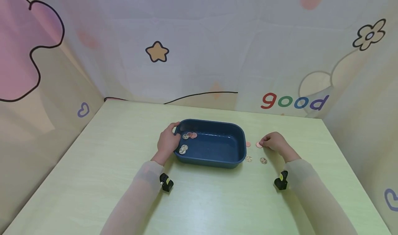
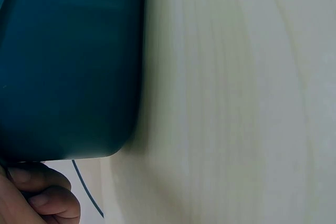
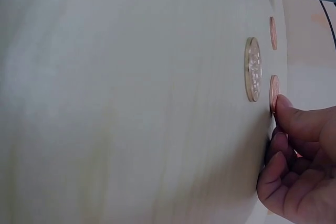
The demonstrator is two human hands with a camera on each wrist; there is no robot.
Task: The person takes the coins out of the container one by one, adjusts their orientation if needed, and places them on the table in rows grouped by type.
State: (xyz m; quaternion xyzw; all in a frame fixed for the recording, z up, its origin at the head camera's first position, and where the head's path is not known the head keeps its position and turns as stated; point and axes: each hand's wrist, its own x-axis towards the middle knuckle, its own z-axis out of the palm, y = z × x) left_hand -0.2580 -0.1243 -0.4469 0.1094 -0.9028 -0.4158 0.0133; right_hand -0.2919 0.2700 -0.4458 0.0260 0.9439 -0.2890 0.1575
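A dark blue rectangular tray (image 1: 211, 162) sits on the table, and my left hand (image 1: 168, 142) grips its left end with the thumb over the rim. Inside, toward that end, lie several gold-coloured coins (image 1: 182, 149) and copper-coloured coins (image 1: 194, 135). Beyond the tray's right side, my right hand (image 1: 275, 142) pinches the edge of a copper coin (image 3: 274, 92) at the tabletop, other fingers curled beneath. Nearby lie another copper coin (image 1: 248, 144), a gold-coloured coin (image 1: 248, 158) and a darker-looking gold coin (image 1: 263, 160). The left wrist view shows curled fingers (image 2: 52, 195) at the tray's end.
The pale wooden table (image 1: 93, 179) ends at a printed cloth backdrop (image 1: 192, 69) behind and on both sides. Each sleeve cuff carries a small black device, one on the left wrist (image 1: 166, 182) and one on the right wrist (image 1: 281, 180).
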